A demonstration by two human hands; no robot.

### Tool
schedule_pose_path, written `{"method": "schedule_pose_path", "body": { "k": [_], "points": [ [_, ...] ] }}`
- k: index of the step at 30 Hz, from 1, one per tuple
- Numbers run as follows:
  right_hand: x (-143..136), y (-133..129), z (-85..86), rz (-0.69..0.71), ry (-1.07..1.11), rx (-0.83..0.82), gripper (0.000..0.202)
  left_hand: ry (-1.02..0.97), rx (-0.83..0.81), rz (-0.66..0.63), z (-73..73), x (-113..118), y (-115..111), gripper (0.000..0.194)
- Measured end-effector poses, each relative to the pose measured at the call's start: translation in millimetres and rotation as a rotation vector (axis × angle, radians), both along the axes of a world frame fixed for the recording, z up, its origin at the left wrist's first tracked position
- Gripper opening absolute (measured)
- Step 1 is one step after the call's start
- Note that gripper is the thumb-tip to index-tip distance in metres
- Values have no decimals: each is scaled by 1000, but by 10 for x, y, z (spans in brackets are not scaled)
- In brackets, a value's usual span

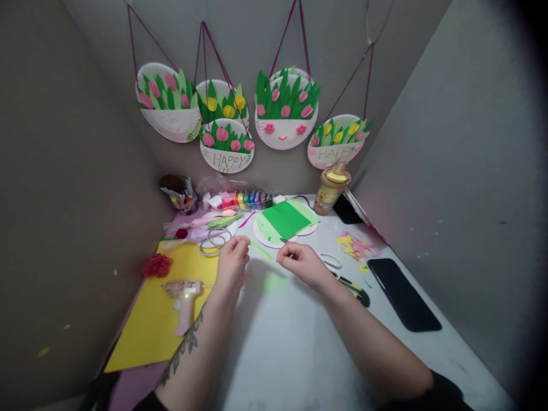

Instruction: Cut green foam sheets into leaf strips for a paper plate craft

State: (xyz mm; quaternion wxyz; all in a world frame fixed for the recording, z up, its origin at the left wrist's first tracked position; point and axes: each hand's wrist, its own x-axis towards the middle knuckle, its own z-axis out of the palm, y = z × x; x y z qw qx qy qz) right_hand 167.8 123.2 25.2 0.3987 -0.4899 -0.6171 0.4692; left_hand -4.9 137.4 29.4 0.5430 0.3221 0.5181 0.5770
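Observation:
My left hand [233,260] is closed in a pinch over the middle of the table. A thin light green paper strip [260,250] runs from its fingertips toward my right hand. Facing it, my right hand [302,262] has its fingers pressed together. A small dark tip [284,240] shows just above those fingers; what they hold is hidden. Beyond the hands, green paper sheets [291,220] lie on white paper plates [262,233]. Under the strip, a pale green patch [273,281] shows on the white table [282,354], too blurred to make out.
Left: yellow sheet [145,319], glue gun [187,308], red flower [156,265], tape rolls [215,241]. Right: white-handled scissors [331,261], yellow-black cutter [355,291], phone [402,294], paper scraps [357,246]. Behind: cup [331,191], pen holder [184,197]; decorated plates [286,128] hang on the wall.

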Motion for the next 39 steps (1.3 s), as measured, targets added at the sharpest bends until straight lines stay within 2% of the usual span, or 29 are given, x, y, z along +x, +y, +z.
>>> {"method": "schedule_pose_path", "body": {
  "k": [3,9,14,17,21,27,31,34,37,39],
  "points": [
    [-52,5,-44,-91,4,65,16,76,8,-44,-39,63,-49,20],
    [-162,-22,-123,-105,8,103,17,152,6,-209,-112,237,-160,16],
    [-153,-23,-139,-116,53,83,20,200,38,-260,-86,225,-153,14],
    [-142,-10,-146,-105,93,84,17,101,-27,-262,-74,189,-126,14],
    [-139,8,-167,-91,177,73,13,-151,-151,-269,-85,144,-76,28],
    [-140,17,-222,-47,285,43,12,-355,-281,-199,-88,47,17,34],
    [-113,18,-220,-23,358,68,13,-359,-286,-172,-87,-28,71,33],
    [-92,14,-174,-100,395,79,14,-327,-242,-116,-77,-36,64,34],
    [-100,4,-123,-214,274,92,17,-193,-129,-93,-56,22,5,32],
    [-119,-3,-110,-221,170,88,18,-116,-86,-114,-47,69,-35,31]
  ]
}}
